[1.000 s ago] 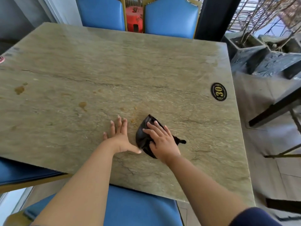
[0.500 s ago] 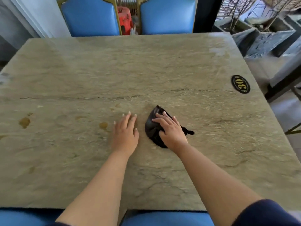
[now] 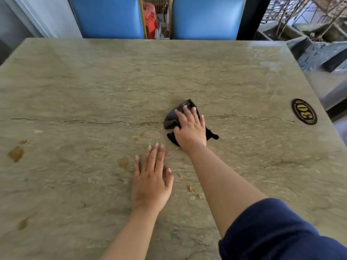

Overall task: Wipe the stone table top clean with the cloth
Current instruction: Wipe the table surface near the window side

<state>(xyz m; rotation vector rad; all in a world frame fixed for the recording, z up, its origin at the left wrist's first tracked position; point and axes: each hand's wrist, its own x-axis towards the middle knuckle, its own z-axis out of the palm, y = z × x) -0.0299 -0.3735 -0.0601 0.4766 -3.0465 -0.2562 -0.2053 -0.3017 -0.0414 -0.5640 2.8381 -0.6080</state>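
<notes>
Your right fingers (image 3: 188,114) lie flat, pressing the cloth (image 3: 171,120); left fingers (image 3: 153,158) rest straight on the surface (image 3: 244,81), holding nothing; press evenly, then sweep the crumbs (image 3: 191,189) behind your fingers.

"30" on oval table badge (image 3: 304,112)

Bathing in soft, even daylight, entering from the far right past the table (image 3: 93,81). Glaring palely across the far right corner of the table top. Throwing only thin, faint shadows beside the left hand (image 3: 150,182) and under the right hand (image 3: 190,128). Blurring slightly over the near sleeve (image 3: 272,231) and the stone grain by the near edge. Bending the table's edges outward, wide-angle fashion. Rendering the number plate (image 3: 304,112) near the right edge legible; softening the chairs (image 3: 109,15) behind the far edge.
</notes>
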